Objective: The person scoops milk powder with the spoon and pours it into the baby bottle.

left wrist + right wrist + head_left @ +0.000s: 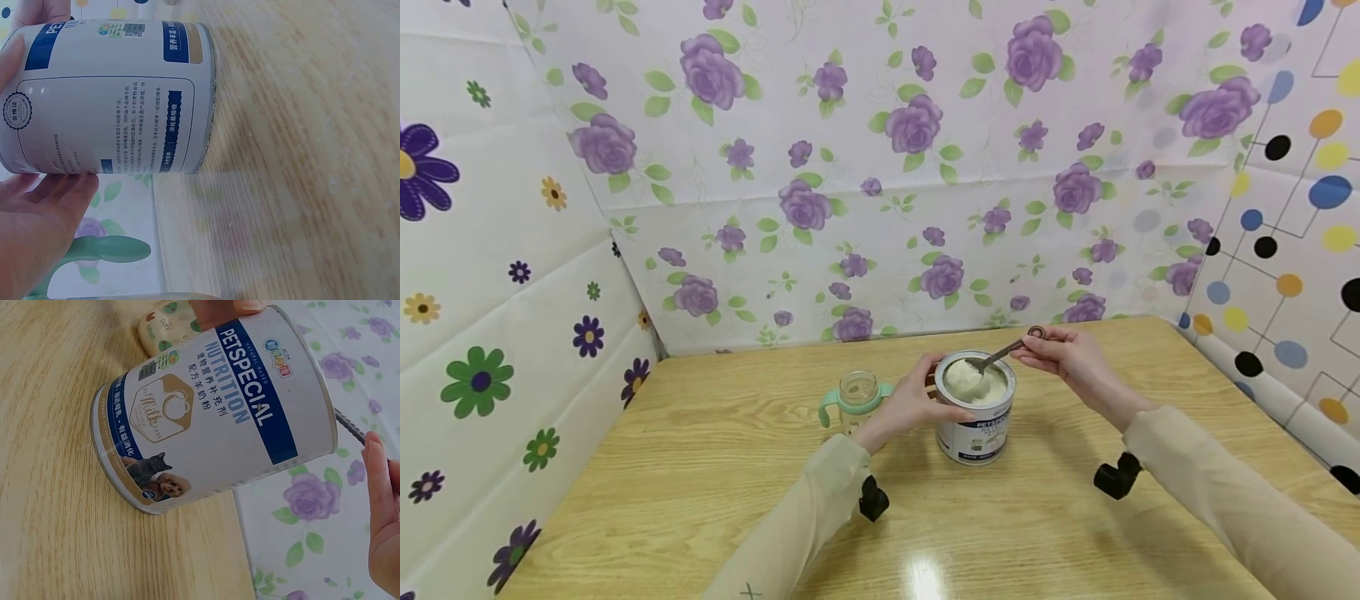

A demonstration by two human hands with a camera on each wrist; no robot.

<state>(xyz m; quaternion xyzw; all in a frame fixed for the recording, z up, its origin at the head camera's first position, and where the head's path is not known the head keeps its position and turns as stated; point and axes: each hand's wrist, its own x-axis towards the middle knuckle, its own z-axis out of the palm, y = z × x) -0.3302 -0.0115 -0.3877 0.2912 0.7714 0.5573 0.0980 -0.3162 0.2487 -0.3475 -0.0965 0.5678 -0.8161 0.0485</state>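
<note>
Left hand (913, 404) grips white-and-blue cylindrical tin (979, 435) from left, seemingly steadying it; right hand (1075, 362) pinches dark, ring-ended spoon (1002, 353) high, likely keeping fingers off pale powder (996, 387).

We see the left hand (913, 404) gripping the can (973, 435) near its rim; can stands upright on the wood-grain desk (700, 475). Right hand (1071, 358) pinches the dark spoon (1002, 354), far end in the can's open mouth, pale powder (995, 387) inside. Mint-handled bottle (859, 407) sits just left, partly behind the left hand. Purple-flowered sheet (805, 205) hangs behind the desk.
</note>
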